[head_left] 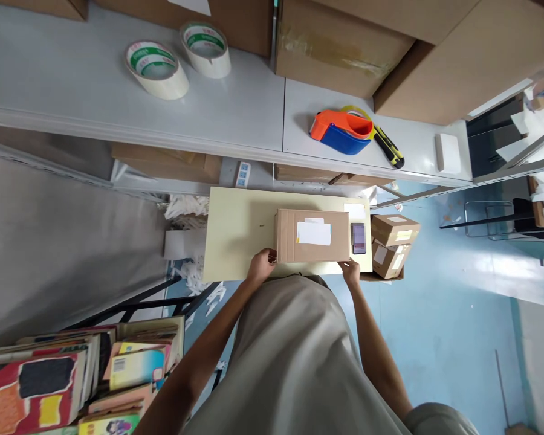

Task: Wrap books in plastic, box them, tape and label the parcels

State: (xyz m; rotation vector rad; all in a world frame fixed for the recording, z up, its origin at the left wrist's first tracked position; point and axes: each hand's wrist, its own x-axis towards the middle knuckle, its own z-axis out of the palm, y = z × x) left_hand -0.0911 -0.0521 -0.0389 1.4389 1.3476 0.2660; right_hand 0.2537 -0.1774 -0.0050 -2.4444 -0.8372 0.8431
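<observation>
A closed cardboard box [290, 238] with a white label [314, 233] lies on the cream tabletop [236, 241] in front of me. My left hand [263, 266] is at the box's near left corner, its fingers curled against the edge. At the near right corner my right hand [350, 270] pinches the bottom edge between thumb and fingers. The fingertips under the box are partly hidden. A dark smartphone [358, 238] lies just right of the box, beyond my right hand.
Above, a grey shelf [236, 115] carries two tape rolls [163, 81], an orange and blue tape dispenser [342, 134], a utility knife [390, 148] and large cartons [340, 54]. Smaller parcels [392, 248] are stacked right of the table. Books [136, 365] fill the lower left.
</observation>
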